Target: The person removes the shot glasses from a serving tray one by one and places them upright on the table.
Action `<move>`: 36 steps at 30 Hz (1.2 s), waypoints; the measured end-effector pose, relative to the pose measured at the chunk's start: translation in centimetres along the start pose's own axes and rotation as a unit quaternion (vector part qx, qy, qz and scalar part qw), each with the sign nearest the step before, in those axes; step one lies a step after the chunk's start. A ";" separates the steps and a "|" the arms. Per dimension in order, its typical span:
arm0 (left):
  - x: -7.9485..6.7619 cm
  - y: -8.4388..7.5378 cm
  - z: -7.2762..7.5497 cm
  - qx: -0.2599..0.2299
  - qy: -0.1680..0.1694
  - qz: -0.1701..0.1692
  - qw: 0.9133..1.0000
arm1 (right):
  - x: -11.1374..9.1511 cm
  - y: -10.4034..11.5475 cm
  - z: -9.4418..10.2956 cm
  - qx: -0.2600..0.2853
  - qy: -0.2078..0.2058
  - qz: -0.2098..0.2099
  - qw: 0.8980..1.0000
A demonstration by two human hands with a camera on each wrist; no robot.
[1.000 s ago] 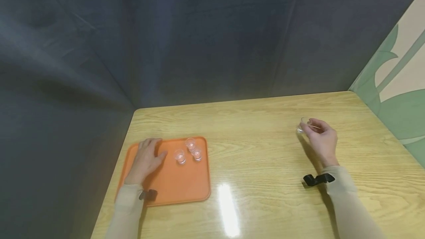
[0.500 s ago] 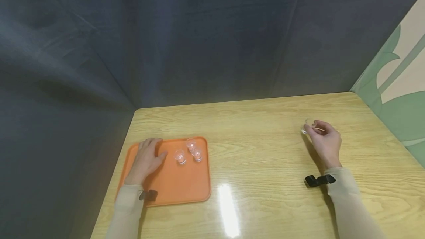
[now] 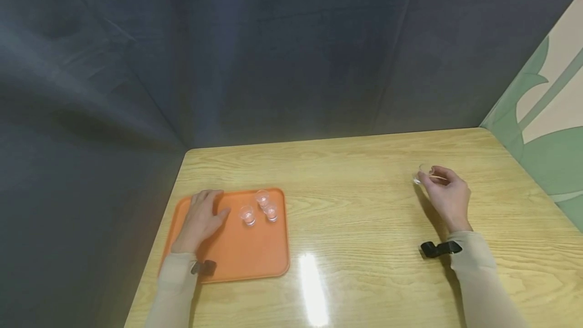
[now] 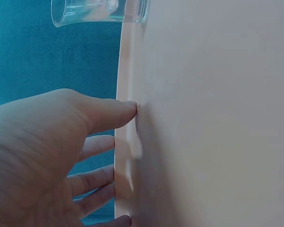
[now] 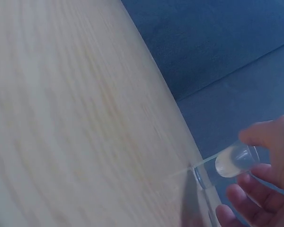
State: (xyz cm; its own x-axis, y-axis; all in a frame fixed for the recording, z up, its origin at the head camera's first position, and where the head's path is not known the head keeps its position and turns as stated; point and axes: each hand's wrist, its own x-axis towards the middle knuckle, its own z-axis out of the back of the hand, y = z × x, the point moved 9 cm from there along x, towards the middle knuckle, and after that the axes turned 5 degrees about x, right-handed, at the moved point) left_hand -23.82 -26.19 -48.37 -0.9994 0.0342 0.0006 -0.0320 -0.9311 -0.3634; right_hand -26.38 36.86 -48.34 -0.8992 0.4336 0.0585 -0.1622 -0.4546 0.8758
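Note:
My right hand (image 3: 445, 196) pinches a small clear shot glass (image 5: 229, 165) between thumb and fingers at the right side of the table. The glass stands upright, its base right at the tabletop in the right wrist view. On the left, my left hand (image 3: 199, 220) lies over the orange tray (image 3: 246, 257) with relaxed fingers, holding nothing. In the left wrist view its thumb and fingertips touch the tray surface. Three more shot glasses stand close together near the tray's far right corner: one nearest my left thumb (image 3: 248, 215), a far glass (image 3: 262, 198) and a right-hand glass (image 3: 271, 212).
The wood-grain table (image 3: 346, 206) stretches between the tray and my right hand. A dark cloth partition (image 3: 291, 54) rises along its back and left edges. At the right is a wall panel (image 3: 555, 110) with a green leaf pattern.
My right hand has shifted slightly to the right and toward me with the shot glass, then stayed nearly still over the last half second. My left hand has not moved.

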 end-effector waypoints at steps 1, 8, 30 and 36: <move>0.0 0.0 0.0 0.000 0.000 0.000 1.000 | 0.0 0.1 0.1 -0.006 -0.003 -0.001 1.000; 0.0 0.1 0.1 0.002 -0.001 0.002 1.000 | -0.7 2.0 0.6 -0.016 -0.031 0.016 0.999; 0.0 -0.3 0.0 -0.003 -0.002 -0.005 1.000 | -4.7 9.1 -3.8 0.010 0.015 0.146 0.989; -0.1 -0.2 0.2 0.002 0.001 0.000 1.000 | -5.6 10.0 -5.7 0.022 0.051 0.171 0.984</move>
State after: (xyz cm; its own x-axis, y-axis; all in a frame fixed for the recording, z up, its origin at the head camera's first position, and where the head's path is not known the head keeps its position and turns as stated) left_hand -23.72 -26.06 -48.13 -0.9994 0.0360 -0.0017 -0.0330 -0.9325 -0.3596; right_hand -25.31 25.46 -42.62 -0.9347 0.1803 0.3064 0.1719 -0.5252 0.8335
